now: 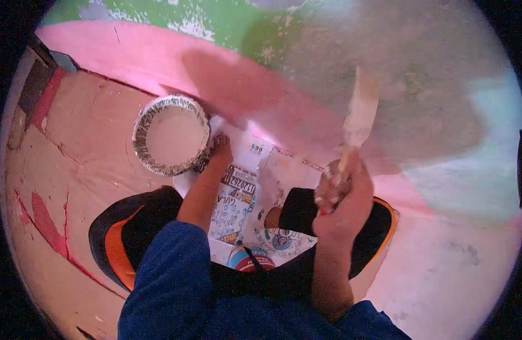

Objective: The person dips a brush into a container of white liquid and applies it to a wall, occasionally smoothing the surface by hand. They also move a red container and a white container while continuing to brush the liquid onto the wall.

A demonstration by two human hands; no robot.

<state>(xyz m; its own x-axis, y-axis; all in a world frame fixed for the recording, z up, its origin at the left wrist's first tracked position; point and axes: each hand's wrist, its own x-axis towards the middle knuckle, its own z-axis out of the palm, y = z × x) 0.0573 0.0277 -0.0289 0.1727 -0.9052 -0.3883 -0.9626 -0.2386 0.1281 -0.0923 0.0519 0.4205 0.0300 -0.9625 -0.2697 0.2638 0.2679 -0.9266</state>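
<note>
My right hand [347, 195] is closed around the handle of a putty knife [363, 110]. Its wide, pale blade points up in front of the wall, and whitish smears show on the fingers. To the left, a round bucket [140, 130] with a ragged, crusted rim holds a smooth pale paste [176, 139]. My left hand [220, 148] is at the bucket's right side and seems to grip it there; its fingertips are partly hidden in shadow.
A wall [227, 39] with pink, green and pale blue patches rises ahead, its paint flaking in places. Printed sheets [230, 215] lie between my legs. A blue and red round container [252, 259] is close to my body. The brownish floor covering [91, 147] is creased.
</note>
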